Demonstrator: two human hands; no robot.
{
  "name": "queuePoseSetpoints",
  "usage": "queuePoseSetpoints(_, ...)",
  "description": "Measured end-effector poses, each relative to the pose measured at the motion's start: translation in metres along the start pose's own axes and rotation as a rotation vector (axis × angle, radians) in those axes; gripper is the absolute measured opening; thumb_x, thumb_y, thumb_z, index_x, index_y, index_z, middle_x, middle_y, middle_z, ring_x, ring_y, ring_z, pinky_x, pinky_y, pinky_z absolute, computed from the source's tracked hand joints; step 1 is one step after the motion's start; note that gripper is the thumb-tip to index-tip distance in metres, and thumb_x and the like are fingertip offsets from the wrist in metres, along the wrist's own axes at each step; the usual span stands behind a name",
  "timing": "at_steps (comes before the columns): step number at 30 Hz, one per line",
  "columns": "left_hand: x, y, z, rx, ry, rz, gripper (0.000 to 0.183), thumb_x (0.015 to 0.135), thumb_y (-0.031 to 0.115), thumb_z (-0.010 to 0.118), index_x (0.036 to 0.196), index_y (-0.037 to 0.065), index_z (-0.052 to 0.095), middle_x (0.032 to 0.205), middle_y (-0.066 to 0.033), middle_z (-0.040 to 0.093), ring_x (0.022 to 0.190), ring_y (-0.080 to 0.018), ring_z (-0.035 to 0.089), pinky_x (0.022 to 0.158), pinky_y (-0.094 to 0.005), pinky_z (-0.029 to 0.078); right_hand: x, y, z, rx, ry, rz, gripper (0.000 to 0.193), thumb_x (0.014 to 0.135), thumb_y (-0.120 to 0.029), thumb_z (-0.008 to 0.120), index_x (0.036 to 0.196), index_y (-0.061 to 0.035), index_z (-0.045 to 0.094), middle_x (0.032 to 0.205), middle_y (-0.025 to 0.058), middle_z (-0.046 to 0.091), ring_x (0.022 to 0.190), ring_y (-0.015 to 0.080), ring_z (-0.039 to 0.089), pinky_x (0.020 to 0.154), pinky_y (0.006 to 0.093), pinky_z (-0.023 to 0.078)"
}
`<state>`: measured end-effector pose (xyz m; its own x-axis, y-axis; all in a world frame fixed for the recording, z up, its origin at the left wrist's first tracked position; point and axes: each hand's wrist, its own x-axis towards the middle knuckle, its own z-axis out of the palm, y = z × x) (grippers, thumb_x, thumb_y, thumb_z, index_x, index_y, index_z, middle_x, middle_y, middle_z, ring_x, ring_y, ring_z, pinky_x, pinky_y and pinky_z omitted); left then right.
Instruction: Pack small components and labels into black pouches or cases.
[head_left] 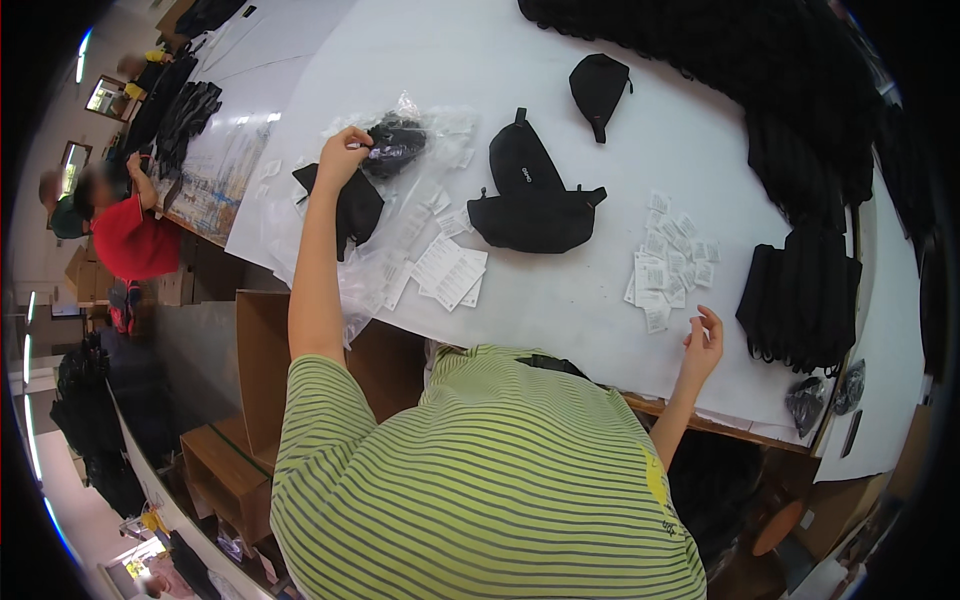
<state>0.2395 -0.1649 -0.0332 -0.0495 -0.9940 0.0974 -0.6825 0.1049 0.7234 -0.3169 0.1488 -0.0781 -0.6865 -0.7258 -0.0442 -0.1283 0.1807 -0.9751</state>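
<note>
My left hand (pixel 343 158) reaches far across the table, its fingers pinched at the edge of a clear plastic bag (pixel 405 108) with a black bundle (pixel 396 148) inside. Just under that wrist lies a black fabric pouch (pixel 358 210). My right hand (pixel 703 338) is raised near the table's front edge with fingers apart and nothing in them. Beside it spreads a loose pile of small white labels (pixel 668 262). Between my hands, two black waist bags lie overlapping, one upright (pixel 521 160) and one crosswise (pixel 535 222).
Another black waist bag (pixel 598 92) lies farther back. A large black heap (pixel 700 55) fills the far right, with a stack of black bags (pixel 800 298) nearer. White printed cards (pixel 450 270) lie left of centre. An open cardboard box (pixel 262 350) stands below. A person in red (pixel 135 238) works at left.
</note>
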Motion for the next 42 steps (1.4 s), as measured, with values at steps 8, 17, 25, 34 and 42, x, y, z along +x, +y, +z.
queuePoseSetpoints(8,-0.004,0.007,0.027,0.077,-0.014,-0.150,0.043,0.070,0.022,0.074,0.106,0.001,0.066,0.081,-0.0063,0.064,0.075,-0.0147,0.058,0.069,-0.0269,0.046,-0.009,-0.018,0.011,-0.076,-0.067,-0.003,0.019,0.087,-0.006,0.059,0.105,-0.0048,0.063,0.086,0.0002,0.054,0.055,0.0033,0.041,0.050,0.0177,0.033)
queuePoseSetpoints(17,-0.011,0.027,0.016,-0.377,-0.175,-0.359,0.048,0.079,0.030,0.070,0.117,0.002,0.062,0.069,-0.0052,0.062,0.058,-0.0108,0.058,0.057,-0.0233,0.047,-0.009,-0.025,0.007,-0.106,-0.099,0.004,0.017,0.088,-0.007,0.059,0.104,-0.0055,0.064,0.086,0.0001,0.054,0.055,0.0034,0.039,0.051,0.0180,0.034)
queuePoseSetpoints(25,-0.017,0.050,0.031,0.192,-0.158,-0.242,0.042,0.074,0.028,0.076,0.107,0.004,0.065,0.066,-0.0069,0.061,0.056,-0.0149,0.058,0.054,-0.0296,0.046,-0.008,-0.023,0.019,-0.087,-0.122,-0.017,0.017,0.088,-0.006,0.059,0.104,-0.0054,0.064,0.085,0.0001,0.054,0.055,0.0028,0.039,0.050,0.0179,0.034)
queuePoseSetpoints(34,-0.032,0.072,0.005,0.055,0.491,0.036,0.017,0.081,0.022,0.070,0.087,0.006,0.070,0.082,-0.0071,0.067,0.075,-0.0176,0.063,0.065,-0.0302,0.047,-0.010,-0.031,0.012,-0.087,-0.109,-0.009,0.018,0.088,-0.008,0.059,0.105,-0.0046,0.063,0.084,0.0002,0.054,0.056,0.0031,0.040,0.050,0.0176,0.034)
queuePoseSetpoints(42,-0.039,0.140,-0.037,-0.478,0.519,0.142,0.016,0.089,0.015,0.063,0.095,0.000,0.062,0.082,-0.0093,0.069,0.073,-0.0120,0.063,0.065,-0.0225,0.050,-0.011,-0.040,0.024,-0.050,-0.144,-0.053,0.018,0.088,-0.007,0.059,0.105,-0.0034,0.063,0.086,0.0004,0.056,0.057,0.0029,0.041,0.051,0.0170,0.035)
